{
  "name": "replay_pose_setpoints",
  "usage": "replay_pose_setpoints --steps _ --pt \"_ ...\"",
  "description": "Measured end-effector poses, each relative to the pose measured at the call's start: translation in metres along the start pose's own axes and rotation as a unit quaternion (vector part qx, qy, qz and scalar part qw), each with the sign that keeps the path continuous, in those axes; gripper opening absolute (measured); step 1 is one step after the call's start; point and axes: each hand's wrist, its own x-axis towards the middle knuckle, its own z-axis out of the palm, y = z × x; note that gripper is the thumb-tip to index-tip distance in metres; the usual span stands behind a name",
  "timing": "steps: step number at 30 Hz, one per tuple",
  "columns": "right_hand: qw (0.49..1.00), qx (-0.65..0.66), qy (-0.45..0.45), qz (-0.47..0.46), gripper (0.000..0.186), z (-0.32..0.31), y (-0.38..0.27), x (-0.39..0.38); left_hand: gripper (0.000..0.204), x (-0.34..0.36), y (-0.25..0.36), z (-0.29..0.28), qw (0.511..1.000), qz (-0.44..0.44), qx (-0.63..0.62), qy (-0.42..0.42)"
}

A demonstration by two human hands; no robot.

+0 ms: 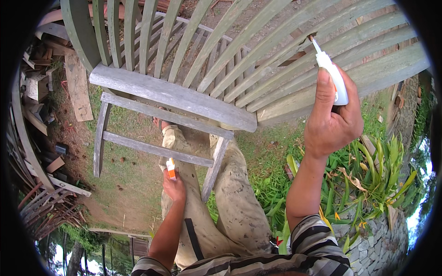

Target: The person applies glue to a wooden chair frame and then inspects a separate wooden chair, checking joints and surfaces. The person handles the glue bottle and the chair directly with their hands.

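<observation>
My right hand is closed round a white squeeze bottle with a long thin nozzle. The nozzle tip reaches a dark, ragged notch in one of the slats of a weathered wooden chair. That chair lies tipped over, its curved slats fanning out to the far right. Lower down, near my knees, my left hand grips a small orange-and-white container, whose exact kind I cannot make out. It is close to the chair's lower crossbar.
Scrap wood is piled along the left, with a loose board beside it. Green leafy plants grow at the right, above a stone-paved patch. Bare earth and grass lie under the chair.
</observation>
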Motion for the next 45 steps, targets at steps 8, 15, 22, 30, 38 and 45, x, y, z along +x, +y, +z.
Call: replay_pose_setpoints --steps 8,15,22,30,38,45 --pt "1.000 -0.005 0.005 -0.004 0.024 0.002 0.001 -0.001 0.027 -0.001 0.003 0.000 1.000 0.009 -0.005 0.017" --pt "0.999 0.031 0.011 0.013 0.023 0.001 0.001 -0.004 0.027 0.000 0.002 -0.001 1.000 0.001 0.003 0.006" --pt "0.997 0.026 -0.040 0.059 0.024 -0.003 -0.008 -0.029 0.028 -0.001 0.003 0.000 1.000 0.004 0.002 0.008" --pt "0.998 0.017 -0.044 0.035 0.025 0.005 -0.010 -0.034 0.028 0.000 0.000 0.001 1.000 0.002 0.005 0.005" --pt "0.999 -0.021 -0.038 0.007 0.024 0.006 -0.010 -0.031 0.021 0.002 0.002 -0.001 0.999 -0.028 0.010 -0.014" --pt "1.000 -0.015 -0.025 0.007 0.024 0.008 -0.008 -0.033 0.027 0.001 -0.003 0.002 1.000 0.016 -0.008 0.012"
